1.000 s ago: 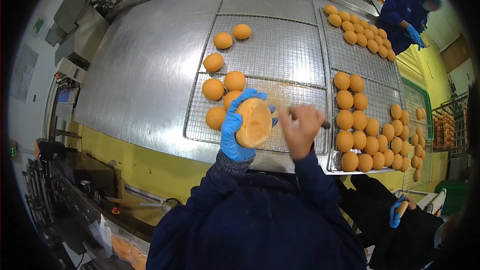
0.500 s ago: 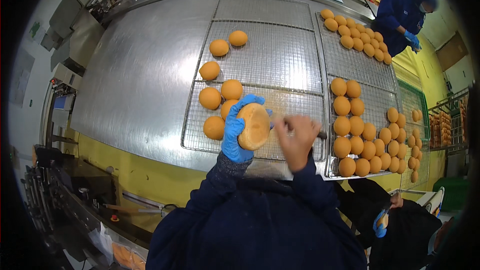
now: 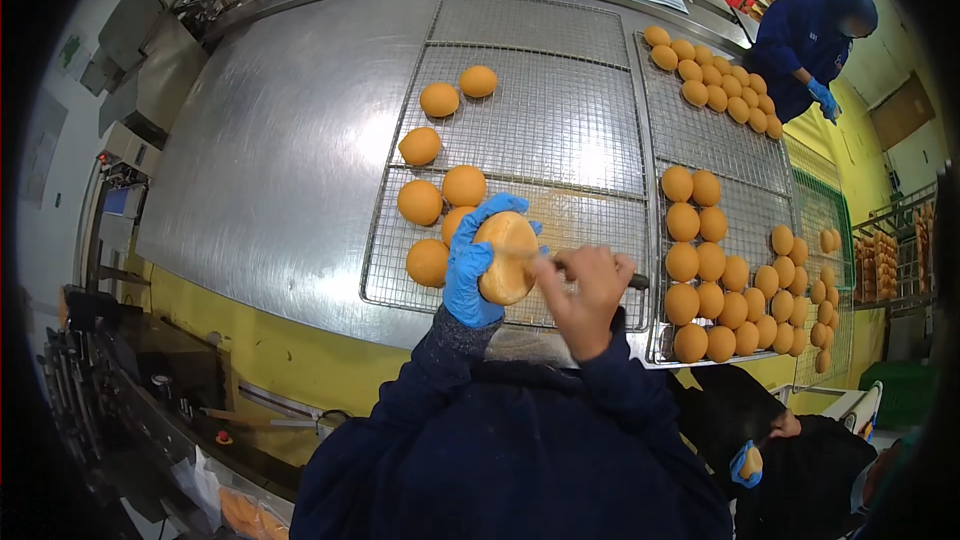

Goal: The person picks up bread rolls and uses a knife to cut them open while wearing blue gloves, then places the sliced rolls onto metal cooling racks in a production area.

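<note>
A: Barely moved since half a second back, same pose, blade maybe a touch deeper.

B: Yep. Left hand (image 3: 470, 275) wrapped round the bun (image 3: 505, 258), right hand (image 3: 587, 290) clenched on a knife (image 3: 540, 258), above the rack (image 3: 600, 90). Looks mid-slice; probably needs a level push through, clear of fingers.

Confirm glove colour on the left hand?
Blue glove, holding a bun; head view.

you are standing in an industrial bakery: round golden buns (image 3: 683, 223) are cooling on wire mesh racks (image 3: 560, 110) lying across a long stainless steel table (image 3: 270, 160).
</note>
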